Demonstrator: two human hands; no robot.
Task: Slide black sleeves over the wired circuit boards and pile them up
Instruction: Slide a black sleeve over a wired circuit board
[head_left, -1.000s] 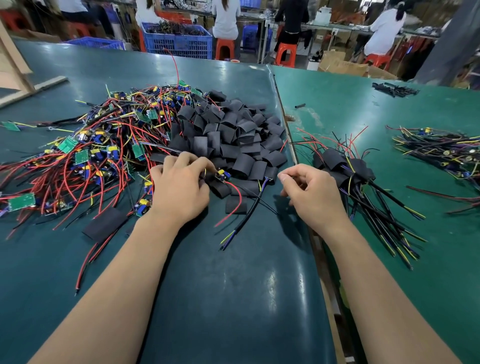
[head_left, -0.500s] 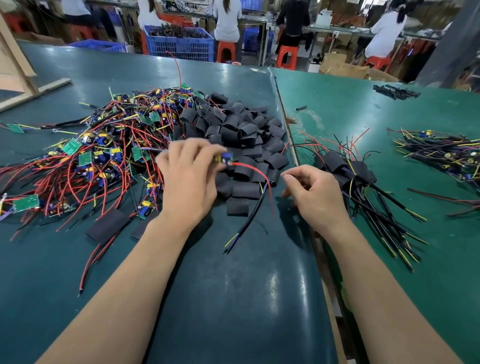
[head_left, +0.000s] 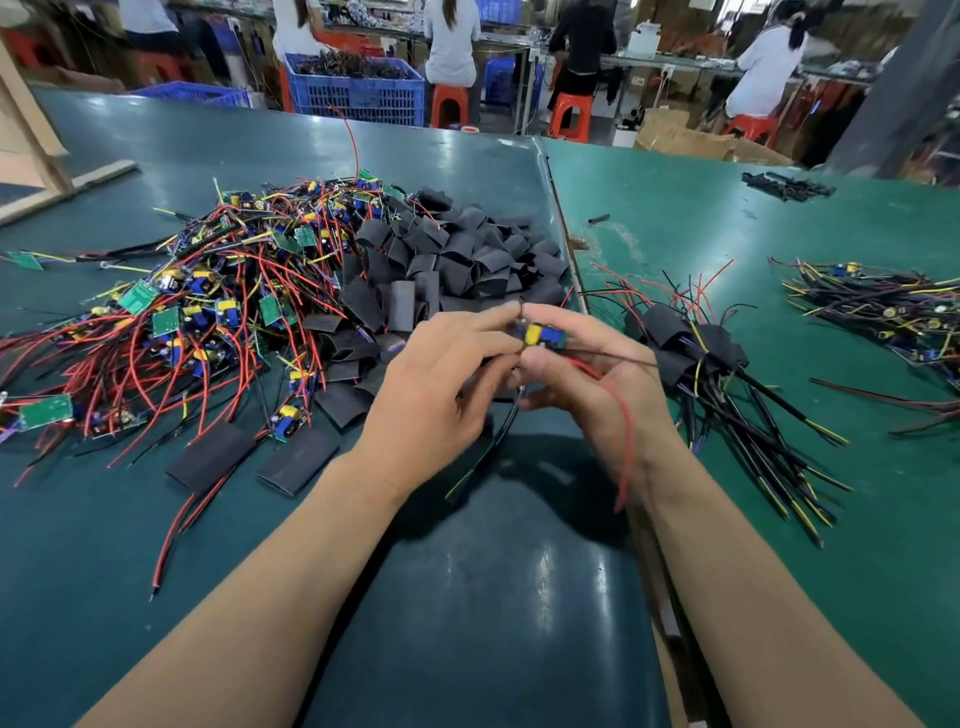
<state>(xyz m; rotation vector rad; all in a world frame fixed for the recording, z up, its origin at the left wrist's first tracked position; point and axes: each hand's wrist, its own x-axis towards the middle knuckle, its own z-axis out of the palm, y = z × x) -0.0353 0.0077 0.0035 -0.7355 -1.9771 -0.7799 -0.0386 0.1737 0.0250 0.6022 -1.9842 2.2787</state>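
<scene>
A small wired circuit board (head_left: 540, 335) with yellow and blue parts sits between both hands, above the table. My right hand (head_left: 587, 374) pinches it between thumb and fingers, and its red and black wires trail down over my wrist. My left hand (head_left: 441, 384) has its fingertips on the board's left end. A heap of black sleeves (head_left: 457, 260) lies just behind the hands. To the left spreads a tangle of bare wired boards (head_left: 182, 322). A pile of sleeved boards (head_left: 696, 348) lies right of my right hand.
Two flat sleeves (head_left: 208, 457) lie near the left forearm. A second bundle of wired parts (head_left: 883, 306) lies at the far right, and some black scraps (head_left: 784, 184) at the back. A seam (head_left: 566, 249) joins the two green tables. Several people sit on stools beyond.
My left hand lifted a wired board out of the heap and carried it right. My right hand rose from the table and took hold of it.
</scene>
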